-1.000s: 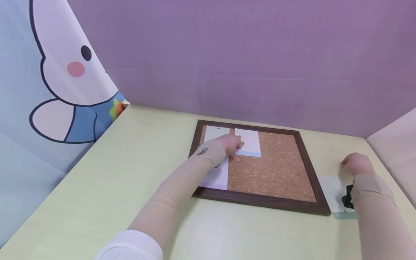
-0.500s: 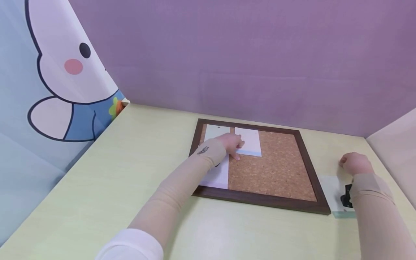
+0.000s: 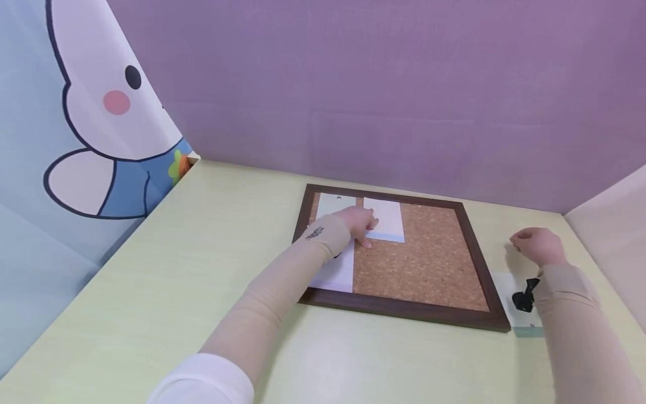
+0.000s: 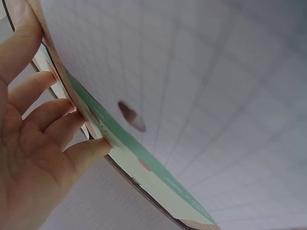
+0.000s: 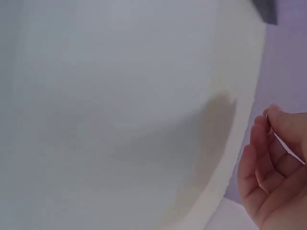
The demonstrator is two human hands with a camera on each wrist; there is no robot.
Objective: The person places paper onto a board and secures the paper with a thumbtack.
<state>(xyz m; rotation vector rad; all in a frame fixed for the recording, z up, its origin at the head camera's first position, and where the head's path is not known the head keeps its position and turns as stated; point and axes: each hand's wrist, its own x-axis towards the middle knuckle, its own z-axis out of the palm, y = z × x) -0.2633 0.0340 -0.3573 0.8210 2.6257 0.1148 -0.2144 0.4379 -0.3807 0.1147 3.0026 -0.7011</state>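
Observation:
My left hand (image 3: pixel 355 220) reaches over a cork board (image 3: pixel 424 269) with a dark wooden frame. Its fingers spread across the left part of a small white sheet of paper (image 3: pixel 388 224), thumb tip on the cork; the left wrist view shows these fingers fairly straight against the sheet's edge. Below the left wrist lies a long grid-lined paper (image 3: pixel 333 278), with a round metal thumbtack (image 3: pixel 339 197) near its top. To the right of the board, my right hand (image 3: pixel 540 245) is raised over the table, thumb and forefinger pinching a tiny thumbtack (image 5: pixel 268 116), mostly hidden by the fingertips.
Under my right wrist lies another pale sheet with a green lower strip (image 3: pixel 529 332), partly covered by the wrist's black camera mount (image 3: pixel 525 297). A purple cloth wall (image 3: pixel 383 101) stands behind the pale table (image 3: pixel 227 224), and a cartoon-printed curtain (image 3: pixel 81 185) hangs at the left.
My right hand has moved a little to the left, toward the board, and slightly up. The left hand and the papers on the board stay put.

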